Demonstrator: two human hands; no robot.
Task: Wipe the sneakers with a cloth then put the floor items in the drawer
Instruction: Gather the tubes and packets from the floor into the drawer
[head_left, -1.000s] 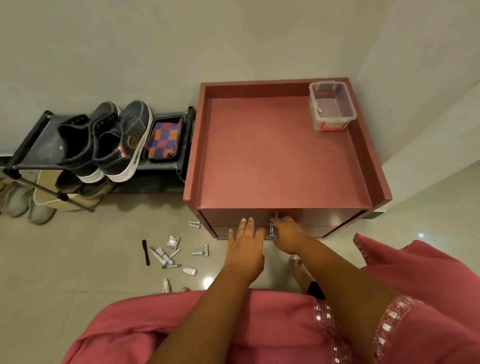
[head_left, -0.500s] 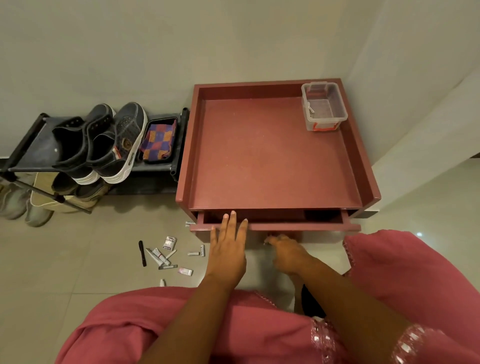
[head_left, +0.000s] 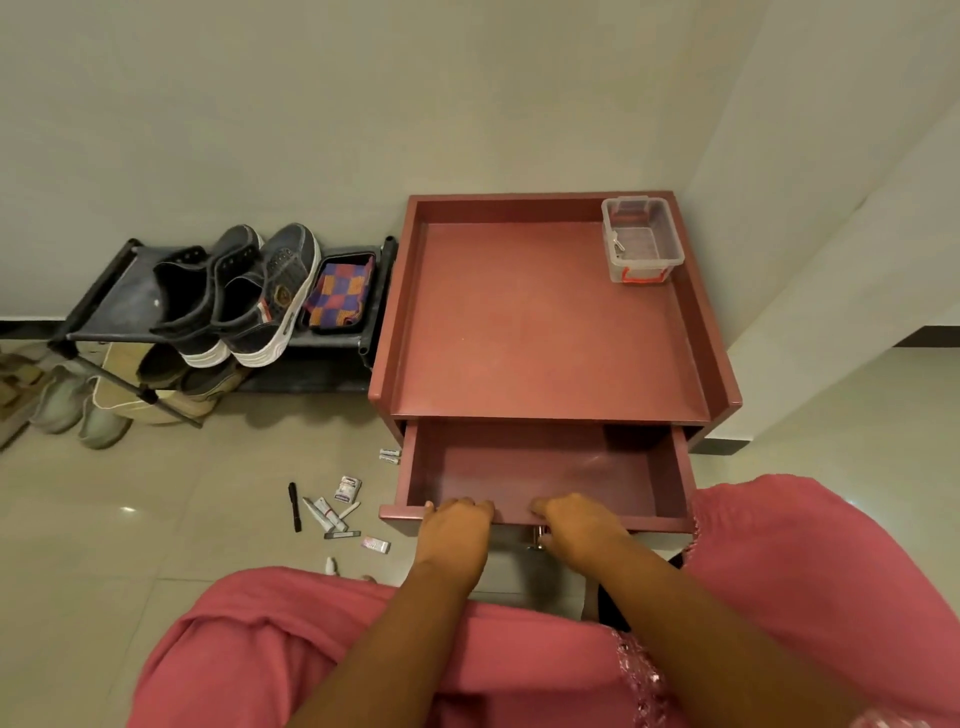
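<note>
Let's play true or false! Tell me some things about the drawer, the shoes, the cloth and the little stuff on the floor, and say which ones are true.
1. The drawer is pulled open. True.
2. The drawer already holds the floor items. False: they lie on the floor to the left of the drawer, and the drawer looks bare.
3. Both the left hand and the right hand grip the drawer's front edge. True.
4. The checkered cloth is lying on the floor. False: it sits on the shoe rack, beside the sneakers.
5. A clear plastic box stands on the cabinet top. True.
</note>
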